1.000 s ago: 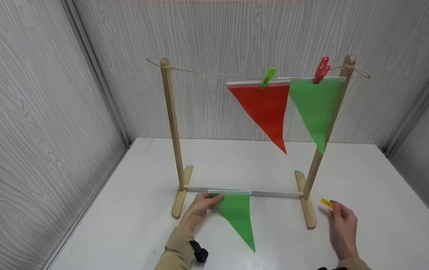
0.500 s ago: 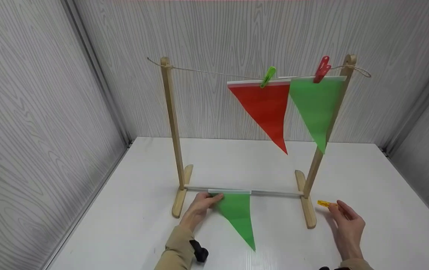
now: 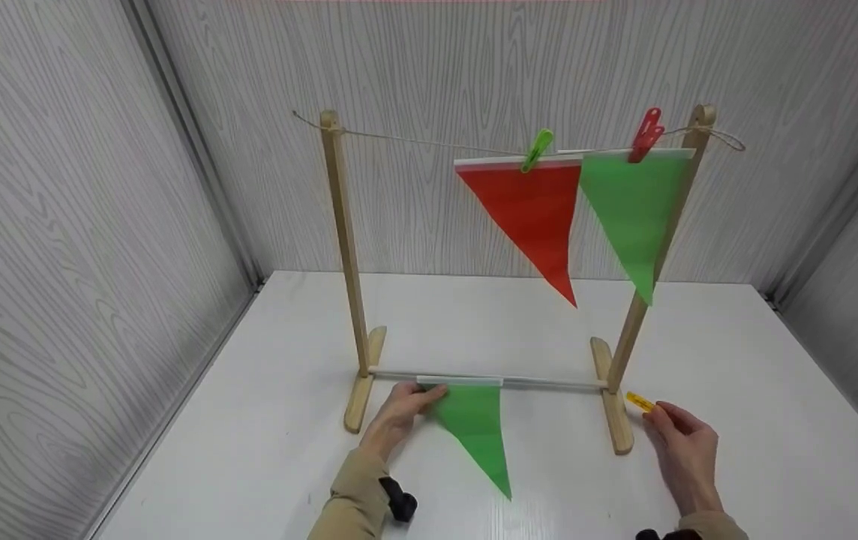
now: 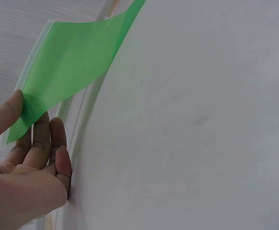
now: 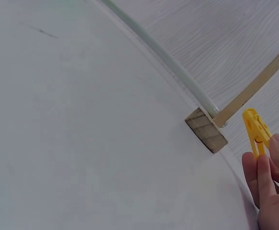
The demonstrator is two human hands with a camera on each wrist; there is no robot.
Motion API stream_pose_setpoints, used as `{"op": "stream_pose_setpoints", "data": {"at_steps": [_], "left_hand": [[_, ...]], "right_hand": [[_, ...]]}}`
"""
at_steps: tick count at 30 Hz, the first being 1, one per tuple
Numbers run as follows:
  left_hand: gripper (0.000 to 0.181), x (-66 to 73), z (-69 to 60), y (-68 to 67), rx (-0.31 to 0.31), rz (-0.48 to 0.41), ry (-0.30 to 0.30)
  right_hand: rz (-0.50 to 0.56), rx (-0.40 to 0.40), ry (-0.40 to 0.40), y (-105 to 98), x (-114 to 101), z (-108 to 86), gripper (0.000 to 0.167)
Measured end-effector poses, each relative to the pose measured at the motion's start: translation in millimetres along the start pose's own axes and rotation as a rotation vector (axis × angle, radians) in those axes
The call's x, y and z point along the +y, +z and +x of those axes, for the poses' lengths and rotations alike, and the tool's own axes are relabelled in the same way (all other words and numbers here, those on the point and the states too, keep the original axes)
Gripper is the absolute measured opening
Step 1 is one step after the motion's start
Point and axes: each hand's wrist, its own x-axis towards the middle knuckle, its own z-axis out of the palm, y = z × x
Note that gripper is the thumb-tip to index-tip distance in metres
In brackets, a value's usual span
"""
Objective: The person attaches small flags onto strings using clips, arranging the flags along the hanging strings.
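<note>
A green triangular pennant (image 3: 475,424) with a white top band is pinched at its left corner between the thumb and fingers of my left hand (image 3: 399,416). In the left wrist view the pennant (image 4: 72,62) stretches away from the thumb, its tip running out of frame. My right hand (image 3: 684,446) pinches a yellow clothespin (image 3: 640,402) just right of the stand's right foot. The right wrist view shows the clothespin (image 5: 257,129) between thumb and fingers. On the string (image 3: 421,140) above, a green clothespin (image 3: 537,150) holds a red pennant (image 3: 538,217) and a red clothespin (image 3: 646,136) holds another green pennant (image 3: 635,210).
A wooden stand has a left post (image 3: 346,247), a right post (image 3: 628,337) and a low white crossbar (image 3: 549,385) just behind the held pennant. Its right foot (image 3: 616,420) lies near my right hand. Grey wood-grain walls (image 3: 429,67) surround the white table (image 3: 249,450).
My right hand has shifted slightly and turned the yellow clothespin, whose end now points up and left, closer to the stand's right foot. My left hand and its pennant stay in place.
</note>
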Motion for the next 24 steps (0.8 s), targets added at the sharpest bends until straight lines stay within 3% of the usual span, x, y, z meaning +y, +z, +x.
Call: {"op": "stream_pose_setpoints", "data": {"at_steps": [6,8,11,14,17,21,24], "left_hand": [[0.013,-1.7,1.1,0.5,-0.008,0.000,0.004],[0.013,-2.0,1.0,0.8,-0.010,0.001,0.001],[0.017,-2.0,0.3,1.0,-0.013,0.003,-0.004],[0.026,-1.7,-0.3,1.4,-0.017,-0.001,-0.002],[0.033,-0.8,-0.6,1.3,-0.005,-0.014,0.000],[0.030,2.3,0.2,1.0,0.041,-0.036,-0.007],[0.029,6.1,0.5,1.2,0.073,-0.050,-0.022]], "right_hand": [[0.082,-0.046,0.023,0.2,-5.0,-0.9,0.051],[0.154,-0.062,0.057,-0.5,-7.4,-1.7,0.051],[0.368,-0.095,0.157,-2.7,-11.7,-3.5,0.043],[0.652,-0.125,0.250,-5.1,-16.3,-5.0,0.032],[0.865,-0.172,0.303,-6.1,-20.7,-6.3,0.033],[1.031,-0.237,0.324,-4.0,-25.5,-8.8,0.039],[1.072,-0.275,0.273,-0.1,-30.1,-11.9,0.028]]}}
